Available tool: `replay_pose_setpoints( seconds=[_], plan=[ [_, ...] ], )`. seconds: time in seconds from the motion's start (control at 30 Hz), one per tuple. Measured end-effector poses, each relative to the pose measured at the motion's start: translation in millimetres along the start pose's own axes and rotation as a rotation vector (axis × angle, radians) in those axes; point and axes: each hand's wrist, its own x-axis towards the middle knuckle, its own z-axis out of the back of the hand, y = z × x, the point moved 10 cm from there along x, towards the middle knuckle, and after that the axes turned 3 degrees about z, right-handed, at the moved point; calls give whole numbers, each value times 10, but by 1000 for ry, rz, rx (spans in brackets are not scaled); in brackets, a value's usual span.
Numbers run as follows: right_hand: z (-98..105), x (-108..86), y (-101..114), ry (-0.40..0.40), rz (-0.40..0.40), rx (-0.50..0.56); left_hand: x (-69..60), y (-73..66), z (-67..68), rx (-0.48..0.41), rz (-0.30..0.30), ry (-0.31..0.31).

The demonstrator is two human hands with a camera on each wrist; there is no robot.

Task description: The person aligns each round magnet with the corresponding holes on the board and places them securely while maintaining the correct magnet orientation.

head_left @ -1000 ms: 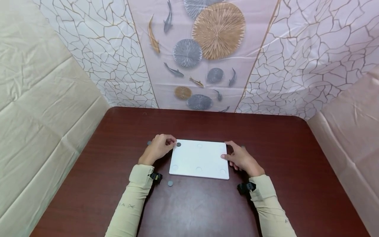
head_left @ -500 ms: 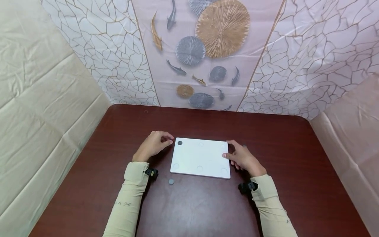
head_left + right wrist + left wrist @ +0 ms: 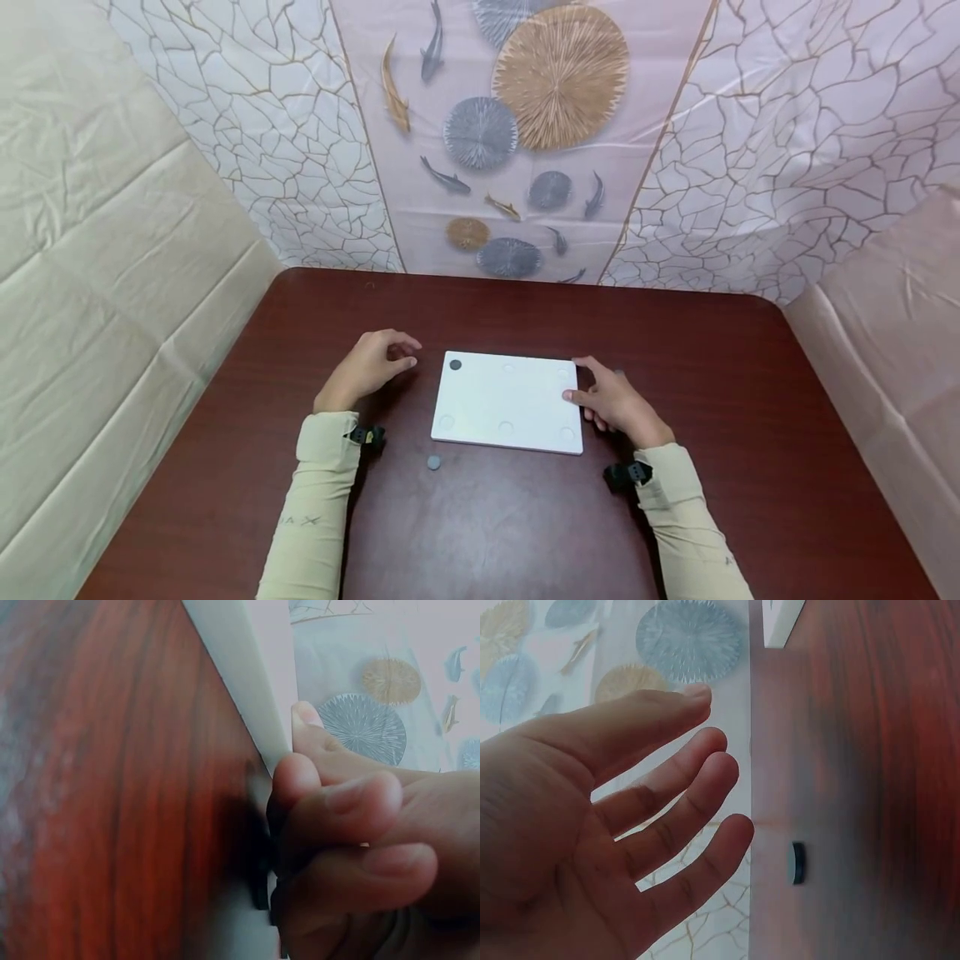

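Observation:
A white rectangular board (image 3: 506,400) with shallow round recesses lies on the dark red table. One dark disc (image 3: 455,364) sits in its far left corner. My right hand (image 3: 618,402) grips the board's right edge, thumb on top; in the right wrist view the fingers (image 3: 341,802) are bent by the board's edge (image 3: 255,690). To the left of the board, apart from it, my left hand (image 3: 366,367) holds nothing, its fingers loosely bent. The left wrist view shows that empty hand (image 3: 622,802) with a small disc (image 3: 798,862) on the table beyond the fingertips.
A grey disc (image 3: 433,462) lies on the table in front of the board's near left corner. Another small piece (image 3: 618,372) shows partly behind my right hand. Patterned cloth (image 3: 555,192) hangs behind the table (image 3: 480,533), with plain cloth at both sides.
My left hand has let go at the dark disc in the far left corner and moved left, away from the board. The right hand keeps its grip on the board's edge.

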Motion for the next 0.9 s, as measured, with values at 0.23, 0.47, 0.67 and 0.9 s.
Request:
replay_pose_setpoints(
  seconds=[0.23,0.47,0.67,0.9],
  plan=[
    [-14,8,6,4,2,5,-63,89,72,38,14,2],
    [-12,12,-23,3,-4,5,-71,225,71,54,37,24],
    [-22,28,-42,7,-6,6,-87,299,43,133,35,47],
    [-8,32,-28,4,-6,5,-115,436,90,141,120,27]
  ],
)
